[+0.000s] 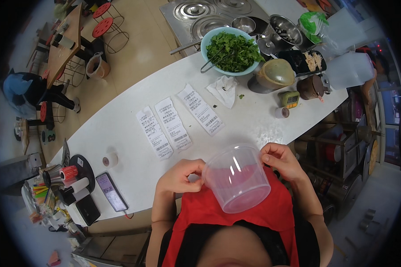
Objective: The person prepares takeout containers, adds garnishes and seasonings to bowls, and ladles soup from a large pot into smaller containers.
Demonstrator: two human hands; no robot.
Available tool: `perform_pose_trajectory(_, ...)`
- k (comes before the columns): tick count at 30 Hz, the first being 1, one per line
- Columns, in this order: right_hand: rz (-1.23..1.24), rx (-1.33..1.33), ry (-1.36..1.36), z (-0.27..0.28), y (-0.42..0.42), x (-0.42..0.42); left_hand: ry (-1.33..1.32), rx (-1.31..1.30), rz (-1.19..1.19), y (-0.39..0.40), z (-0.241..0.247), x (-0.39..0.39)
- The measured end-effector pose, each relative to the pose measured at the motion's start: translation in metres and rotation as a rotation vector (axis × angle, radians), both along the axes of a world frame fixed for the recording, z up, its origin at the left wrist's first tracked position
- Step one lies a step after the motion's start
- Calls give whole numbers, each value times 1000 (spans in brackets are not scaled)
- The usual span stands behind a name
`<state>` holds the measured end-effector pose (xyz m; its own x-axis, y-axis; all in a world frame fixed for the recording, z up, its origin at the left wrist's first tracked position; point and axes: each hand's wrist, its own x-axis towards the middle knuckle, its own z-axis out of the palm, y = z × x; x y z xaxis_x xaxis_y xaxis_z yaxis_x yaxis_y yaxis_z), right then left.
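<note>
In front of my red apron (200,213), I hold up a round clear plastic container (237,183); its base is tilted toward me. My left hand (182,175) pinches the left side near the rim between thumb and fingers. On the opposite side, my right hand (282,160) grips the rim's edge. The red of the apron shows through the wall, and I see no contents. Just beyond lie three printed paper slips: a left slip (153,133), a middle slip (173,123) and a right slip (200,110), flat on the white counter (120,116).
A pale blue bowl (205,41) holds chopped greens (232,51) and tongs. Nearby are a crumpled tissue (223,88), a lidded jug (275,74), a green digital timer (289,99) and a small cup (282,112). A phone (111,192) lies at left; a person (30,91) is across the room.
</note>
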<state>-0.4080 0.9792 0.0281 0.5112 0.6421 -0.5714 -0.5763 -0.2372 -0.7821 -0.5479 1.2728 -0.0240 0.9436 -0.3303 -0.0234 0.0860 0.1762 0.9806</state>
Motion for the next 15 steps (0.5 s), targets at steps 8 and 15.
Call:
perform_pose_trajectory(8, 42, -37, -87, 9, 5, 3, 56, -283, 98, -12, -9, -13)
perform_pose_trajectory(15, -43, 19, -65, 7, 6, 2, -138, -134, 139, -16, -4, -13)
